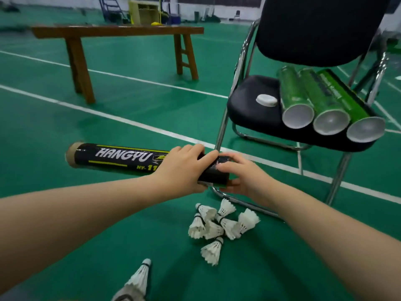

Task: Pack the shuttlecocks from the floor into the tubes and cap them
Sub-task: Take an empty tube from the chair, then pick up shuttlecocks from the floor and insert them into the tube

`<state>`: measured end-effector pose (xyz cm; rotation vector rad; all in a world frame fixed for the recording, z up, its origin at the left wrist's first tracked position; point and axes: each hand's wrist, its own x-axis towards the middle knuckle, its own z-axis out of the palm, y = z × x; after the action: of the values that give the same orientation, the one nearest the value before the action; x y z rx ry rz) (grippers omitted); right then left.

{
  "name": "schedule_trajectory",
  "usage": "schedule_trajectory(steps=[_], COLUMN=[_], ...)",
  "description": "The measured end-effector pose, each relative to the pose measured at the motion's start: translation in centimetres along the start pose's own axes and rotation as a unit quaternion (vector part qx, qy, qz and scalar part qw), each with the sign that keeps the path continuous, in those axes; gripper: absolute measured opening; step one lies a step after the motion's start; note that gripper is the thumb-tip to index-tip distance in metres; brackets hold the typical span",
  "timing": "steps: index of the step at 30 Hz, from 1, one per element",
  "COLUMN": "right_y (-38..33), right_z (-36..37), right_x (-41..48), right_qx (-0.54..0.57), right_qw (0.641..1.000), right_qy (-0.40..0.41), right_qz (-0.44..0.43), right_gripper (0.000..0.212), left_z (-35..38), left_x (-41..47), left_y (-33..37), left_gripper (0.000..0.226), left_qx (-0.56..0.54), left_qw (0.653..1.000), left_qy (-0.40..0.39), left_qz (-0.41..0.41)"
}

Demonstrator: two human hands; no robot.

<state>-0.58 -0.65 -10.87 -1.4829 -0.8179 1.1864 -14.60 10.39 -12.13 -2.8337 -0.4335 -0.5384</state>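
A black shuttlecock tube (117, 158) with white and yellow lettering is held level above the green floor. My left hand (184, 168) grips it near its right end. My right hand (243, 177) curls its fingers round that same right end; whether a cap sits under them is hidden. Several white shuttlecocks (219, 224) lie in a loose pile on the floor just below my hands. A stacked row of shuttlecocks (138, 279) lies at the bottom edge. Three green tubes (321, 98) with open mouths rest on the black chair seat (251, 105) beside a white cap (266, 100).
The chair's chrome frame (221, 135) stands right behind my hands, and its floor rail passes under them. A wooden bench (117, 31) stands farther back on the left. White court lines cross the green floor (54, 127). A yellow stand and ladder are far off.
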Motion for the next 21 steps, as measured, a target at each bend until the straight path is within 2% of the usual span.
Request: schedule_trajectory(steps=[12, 14, 17, 21], right_y=[10.6, 12.6, 15.8, 20.0], right_z=[2.2, 2.0, 0.9, -1.0], right_x=[8.3, 9.0, 9.3, 8.1], right_qx=[-0.018, 0.008, -0.03, -0.236], right_qw=[0.99, 0.986, 0.977, 0.918], right_qy=[-0.019, -0.009, 0.068, 0.229], right_qz=[0.14, 0.164, 0.202, 0.219], right_gripper=[0.026, 0.033, 0.034, 0.023], left_z=[13.2, 14.7, 16.7, 18.4], left_x=[-5.5, -6.5, -8.2, -9.8], left_y=[-2.4, -2.8, -3.4, -3.9], left_gripper=[0.075, 0.076, 0.079, 0.08], left_qx=[-0.072, -0.082, -0.093, -0.091], left_qw=[0.99, 0.985, 0.974, 0.964], left_qy=[-0.088, -0.111, -0.15, -0.188], left_qz=[-0.083, -0.108, -0.139, -0.162])
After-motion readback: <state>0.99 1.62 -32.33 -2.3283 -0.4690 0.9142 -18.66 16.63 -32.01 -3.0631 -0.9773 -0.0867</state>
